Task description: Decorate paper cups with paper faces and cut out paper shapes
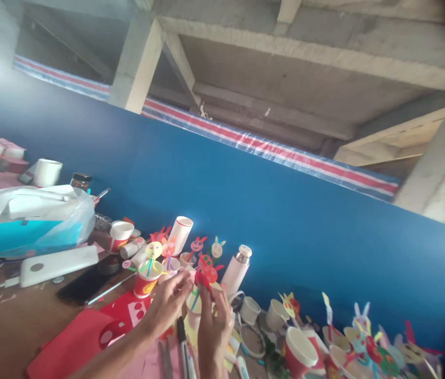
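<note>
Paper-cup figures on a wooden counter (5, 326)

The left hand (167, 305) and right hand (214, 331) hold a paper-cup figure (194, 313) between them; a steel-capped insulated flask (237, 269) stands behind, a plastic bag (28, 221) lies far left, more paper-cup figures (364, 342) right.

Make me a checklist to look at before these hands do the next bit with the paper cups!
1. Right hand pinches the red paper figure: ok.
2. Left hand has a firm hold on the paper cup under the figure: cannot tell, the fingers hide it.
3. Red cup with the yellow figure stands, not knocked over: ok.
4. White thermos is apart from both hands: ok.
5. Black marker has its cap on: cannot tell.
</note>
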### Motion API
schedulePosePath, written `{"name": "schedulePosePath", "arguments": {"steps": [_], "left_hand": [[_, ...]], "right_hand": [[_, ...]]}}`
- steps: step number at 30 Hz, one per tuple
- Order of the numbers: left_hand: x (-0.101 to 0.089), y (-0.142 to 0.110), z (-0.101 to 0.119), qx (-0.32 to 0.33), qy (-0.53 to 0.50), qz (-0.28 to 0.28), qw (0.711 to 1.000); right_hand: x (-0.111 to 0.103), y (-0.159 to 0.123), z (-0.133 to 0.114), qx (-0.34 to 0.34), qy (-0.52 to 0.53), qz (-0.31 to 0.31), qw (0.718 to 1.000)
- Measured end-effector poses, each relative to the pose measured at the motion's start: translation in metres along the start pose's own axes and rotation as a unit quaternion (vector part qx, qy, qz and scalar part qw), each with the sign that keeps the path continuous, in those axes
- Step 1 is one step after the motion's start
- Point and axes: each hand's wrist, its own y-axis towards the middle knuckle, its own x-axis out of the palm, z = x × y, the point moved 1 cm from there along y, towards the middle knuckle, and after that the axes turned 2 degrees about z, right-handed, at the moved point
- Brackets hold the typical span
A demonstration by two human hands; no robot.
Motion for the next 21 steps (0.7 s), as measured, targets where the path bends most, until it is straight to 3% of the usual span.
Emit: {"name": "schedulePosePath", "arguments": {"steps": [2, 7, 12, 17, 21], "left_hand": [[0.001, -0.002, -0.001, -0.002, 0.019, 0.034, 0.999], [0.011, -0.014, 0.007, 0.04, 0.059, -0.047, 0.996], [0.008, -0.016, 0.005, 0.034, 0.073, 0.035, 0.996], [0.018, -0.016, 0.0, 0.003, 0.039, -0.073, 0.997], [0.024, -0.006, 0.003, 0.001, -0.017, -0.102, 0.995]], "right_hand": [[-0.003, 0.003, 0.003, 0.012, -0.016, 0.034, 0.999], [-0.007, 0.008, 0.004, -0.027, -0.055, 0.044, 0.997], [-0.011, 0.011, 0.01, -0.019, -0.104, 0.066, 0.992], [-0.009, 0.011, 0.009, -0.079, -0.137, 0.07, 0.985], [-0.003, 0.008, 0.004, -0.153, -0.16, 0.038, 0.974]]}}
